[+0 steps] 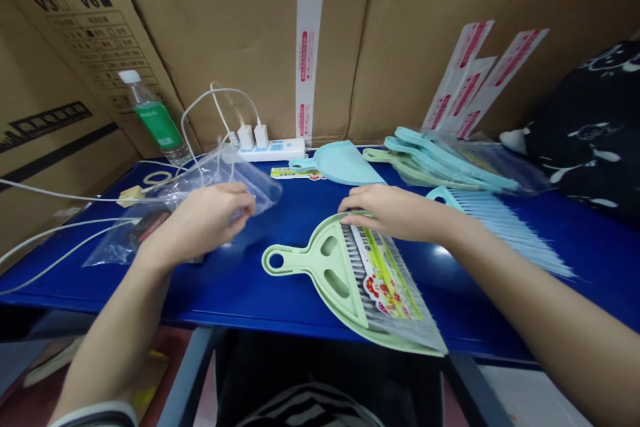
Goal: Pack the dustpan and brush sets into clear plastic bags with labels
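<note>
My left hand (213,217) is closed with curled fingers on a clear plastic bag (263,188), which spreads behind it. Over the upper rim of a pale green dustpan (295,260) is my right hand (377,210), its thumb and fingers apart; the thumb seems to touch the rim. A matching hand brush (353,273) with grey bristles lies nested in the dustpan, and a yellow-green printed label (387,273) covers part of the bristles. The dustpan's handle points left, and its lower corner reaches the table's front edge.
Behind lie a light blue dustpan (343,161), several blue and green pieces (440,157) in clear plastic, and a blue-bristled brush (510,223). A power strip (275,150), white cables (65,193) and a bottle (157,121) stand left, before cardboard walls (240,33). The table (240,293) is blue.
</note>
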`<action>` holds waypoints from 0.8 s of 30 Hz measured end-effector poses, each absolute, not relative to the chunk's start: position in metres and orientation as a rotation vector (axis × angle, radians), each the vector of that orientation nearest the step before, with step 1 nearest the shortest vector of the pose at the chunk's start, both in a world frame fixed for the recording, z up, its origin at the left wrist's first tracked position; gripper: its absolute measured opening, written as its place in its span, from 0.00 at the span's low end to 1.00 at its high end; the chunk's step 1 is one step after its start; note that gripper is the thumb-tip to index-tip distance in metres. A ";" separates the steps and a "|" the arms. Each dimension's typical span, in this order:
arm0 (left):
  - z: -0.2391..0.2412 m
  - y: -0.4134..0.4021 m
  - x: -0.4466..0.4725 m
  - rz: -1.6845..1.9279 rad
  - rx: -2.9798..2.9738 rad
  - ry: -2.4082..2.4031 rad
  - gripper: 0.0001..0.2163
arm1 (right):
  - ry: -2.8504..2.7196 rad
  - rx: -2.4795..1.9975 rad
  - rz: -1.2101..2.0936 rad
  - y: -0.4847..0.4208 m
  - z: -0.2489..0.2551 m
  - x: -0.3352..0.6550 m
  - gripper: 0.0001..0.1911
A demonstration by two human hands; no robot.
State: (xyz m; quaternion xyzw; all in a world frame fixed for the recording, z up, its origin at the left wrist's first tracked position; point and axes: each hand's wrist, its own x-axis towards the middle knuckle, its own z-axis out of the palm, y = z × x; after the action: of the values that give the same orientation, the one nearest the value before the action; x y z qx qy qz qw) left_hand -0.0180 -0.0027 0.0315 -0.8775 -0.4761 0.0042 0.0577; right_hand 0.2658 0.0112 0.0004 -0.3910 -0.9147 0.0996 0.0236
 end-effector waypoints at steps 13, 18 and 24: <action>0.026 -0.005 -0.029 0.245 -3.221 -1.086 0.11 | -2.791 -1.184 0.554 0.023 -0.004 0.268 0.12; 0.026 -0.008 -0.033 0.232 -3.349 -1.050 0.06 | -2.742 -1.110 0.627 0.024 0.004 0.277 0.13; 0.034 -0.013 -0.038 0.242 -3.572 -0.855 0.16 | -2.630 -1.182 0.476 0.024 0.009 0.281 0.13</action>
State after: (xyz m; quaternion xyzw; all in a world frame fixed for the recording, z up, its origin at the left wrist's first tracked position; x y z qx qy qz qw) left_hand -0.0378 -0.0130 0.0341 -0.9354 -0.2238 0.0634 -0.2663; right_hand 0.2814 0.0243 0.0095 -0.4020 -0.8946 0.1620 0.1091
